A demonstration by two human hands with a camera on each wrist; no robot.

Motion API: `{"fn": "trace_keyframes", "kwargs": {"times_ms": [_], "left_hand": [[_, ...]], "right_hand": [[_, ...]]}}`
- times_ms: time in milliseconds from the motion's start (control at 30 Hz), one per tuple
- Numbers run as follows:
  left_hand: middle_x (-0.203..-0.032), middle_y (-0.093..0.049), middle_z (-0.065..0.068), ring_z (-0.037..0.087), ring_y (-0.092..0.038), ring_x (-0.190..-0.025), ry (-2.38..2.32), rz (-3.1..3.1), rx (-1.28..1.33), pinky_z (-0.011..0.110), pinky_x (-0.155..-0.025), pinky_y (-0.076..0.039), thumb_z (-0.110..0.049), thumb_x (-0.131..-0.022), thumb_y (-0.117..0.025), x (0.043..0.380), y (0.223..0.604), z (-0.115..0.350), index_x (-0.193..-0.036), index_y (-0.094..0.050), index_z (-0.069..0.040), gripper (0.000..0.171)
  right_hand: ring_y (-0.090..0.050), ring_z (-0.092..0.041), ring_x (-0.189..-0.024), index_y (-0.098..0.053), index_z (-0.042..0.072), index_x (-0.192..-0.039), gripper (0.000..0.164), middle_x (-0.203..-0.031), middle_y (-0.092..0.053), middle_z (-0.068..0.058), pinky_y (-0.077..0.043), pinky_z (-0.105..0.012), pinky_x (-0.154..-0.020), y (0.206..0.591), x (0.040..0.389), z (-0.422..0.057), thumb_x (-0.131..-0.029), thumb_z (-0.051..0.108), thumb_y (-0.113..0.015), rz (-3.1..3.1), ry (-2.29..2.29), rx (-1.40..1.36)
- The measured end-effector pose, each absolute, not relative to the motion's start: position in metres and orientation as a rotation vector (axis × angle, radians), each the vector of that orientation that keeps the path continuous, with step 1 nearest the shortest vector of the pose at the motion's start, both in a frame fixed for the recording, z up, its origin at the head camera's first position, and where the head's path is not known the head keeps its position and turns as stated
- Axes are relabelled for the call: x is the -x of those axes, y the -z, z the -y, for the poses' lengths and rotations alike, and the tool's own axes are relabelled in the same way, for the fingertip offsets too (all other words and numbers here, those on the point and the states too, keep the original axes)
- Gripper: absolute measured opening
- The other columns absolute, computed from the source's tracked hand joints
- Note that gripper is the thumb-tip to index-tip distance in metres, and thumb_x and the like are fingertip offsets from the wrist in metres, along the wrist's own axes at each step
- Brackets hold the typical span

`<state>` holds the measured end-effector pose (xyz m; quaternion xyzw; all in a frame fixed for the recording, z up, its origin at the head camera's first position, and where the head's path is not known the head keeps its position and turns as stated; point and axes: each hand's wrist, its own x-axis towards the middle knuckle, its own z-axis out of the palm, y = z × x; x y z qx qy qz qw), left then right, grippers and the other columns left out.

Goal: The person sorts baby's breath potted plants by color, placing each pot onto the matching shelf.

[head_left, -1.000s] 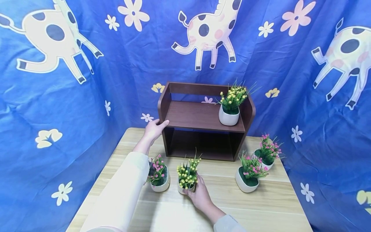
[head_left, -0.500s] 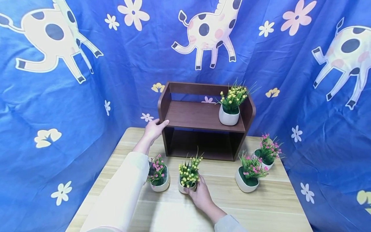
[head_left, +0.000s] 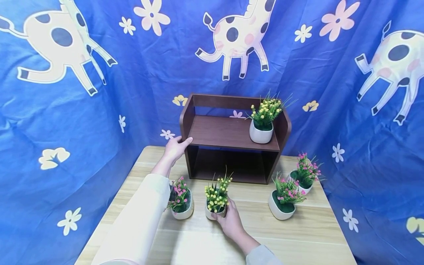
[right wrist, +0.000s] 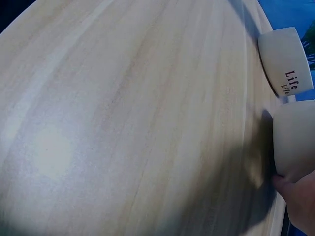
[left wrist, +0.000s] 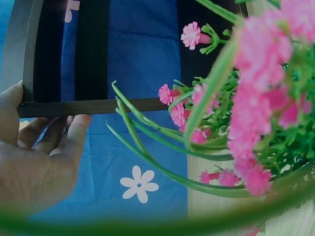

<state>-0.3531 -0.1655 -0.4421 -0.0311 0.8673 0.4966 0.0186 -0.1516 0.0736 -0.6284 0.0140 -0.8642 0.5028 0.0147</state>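
Note:
My left hand (head_left: 176,148) grips the left side panel of the dark brown two-tier shelf (head_left: 218,130), with the thumb at the panel's front edge and the other fingers on its outer side. In front of the shelf, my right hand (head_left: 230,221) holds a white pot of yellow artificial flowers (head_left: 216,198) by its right side. The right wrist view shows the thumb against this pot (right wrist: 295,142), low on its wall. Just left of it stands a white pot with pink flowers (head_left: 182,206), below the left forearm.
Another pot of yellow flowers (head_left: 261,123) stands at the right end of the shelf's upper board. Two pink-flowered pots, the nearer one (head_left: 281,209) and the farther one (head_left: 306,175), sit at the table's right. A blue patterned curtain (head_left: 165,73) surrounds the wooden table (head_left: 298,235).
The yellow-flowered pot in my right hand has shifted slightly to the right. My left hand keeps its place on the shelf's side panel.

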Motion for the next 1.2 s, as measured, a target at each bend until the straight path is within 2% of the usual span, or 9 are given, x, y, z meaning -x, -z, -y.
{"fn": "trace_keyframes", "kwargs": {"times_ms": [200, 467, 567, 733, 933, 1200], "left_hand": [[-0.133, -0.063, 0.016, 0.033, -0.063, -0.112, -1.545, -2.692, 0.097, 0.048, -0.101, -0.051, -0.059, -0.093, -0.063, 0.353, 0.442, 0.165, -0.137, -0.060, -0.017, 0.061], [-0.134, -0.063, 0.016, 0.032, -0.062, -0.114, -1.548, -2.688, 0.094, 0.048, -0.102, -0.051, -0.059, -0.092, -0.063, 0.354, 0.443, 0.165, -0.138, -0.060, -0.017, 0.062], [-0.134, -0.063, 0.015, 0.032, -0.062, -0.114, -1.540, -2.693, 0.092, 0.048, -0.102, -0.051, -0.060, -0.092, -0.063, 0.354, 0.443, 0.165, -0.138, -0.060, -0.017, 0.063], [-0.134, -0.063, 0.015, 0.032, -0.062, -0.114, -1.534, -2.697, 0.093, 0.048, -0.102, -0.051, -0.060, -0.092, -0.063, 0.354, 0.443, 0.166, -0.138, -0.060, -0.017, 0.063], [-0.137, -0.062, 0.015, 0.033, -0.060, -0.119, -1.547, -2.696, 0.096, 0.049, -0.106, -0.049, -0.058, -0.092, -0.063, 0.355, 0.445, 0.166, -0.140, -0.059, -0.017, 0.063], [-0.138, -0.061, 0.015, 0.033, -0.060, -0.121, -1.548, -2.687, 0.095, 0.049, -0.106, -0.049, -0.059, -0.092, -0.063, 0.354, 0.444, 0.166, -0.140, -0.058, -0.016, 0.064]], "right_hand": [[-0.043, -0.043, -0.142, -0.029, 0.006, -0.157, 0.096, -0.157, -0.037, -0.022, -0.032, -0.056, -0.119, 0.625, 0.154, -0.076, -0.082, 0.034, -0.082, 2.679, -1.574, -0.037], [-0.044, -0.043, -0.141, -0.031, 0.011, -0.157, 0.097, -0.157, -0.039, -0.019, -0.033, -0.060, -0.118, 0.619, 0.157, -0.078, -0.078, 0.035, -0.084, 2.663, -1.596, -0.011], [-0.044, -0.041, -0.141, -0.032, 0.011, -0.156, 0.099, -0.156, -0.039, -0.018, -0.034, -0.056, -0.119, 0.616, 0.158, -0.078, -0.077, 0.037, -0.085, 2.644, -1.622, 0.006], [-0.046, -0.042, -0.139, -0.031, 0.010, -0.157, 0.099, -0.154, -0.040, -0.020, -0.038, -0.054, -0.117, 0.609, 0.159, -0.079, -0.077, 0.032, -0.085, 2.602, -1.685, 0.002], [-0.056, -0.040, -0.128, -0.030, 0.011, -0.157, 0.098, -0.153, -0.042, -0.019, -0.048, -0.053, -0.107, 0.603, 0.162, -0.080, -0.078, 0.033, -0.085, 2.612, -1.662, -0.011], [-0.053, -0.043, -0.131, -0.029, 0.012, -0.157, 0.098, -0.158, -0.036, -0.019, -0.049, -0.051, -0.108, 0.588, 0.166, -0.082, -0.079, 0.033, -0.084, 2.591, -1.689, -0.027]]}}
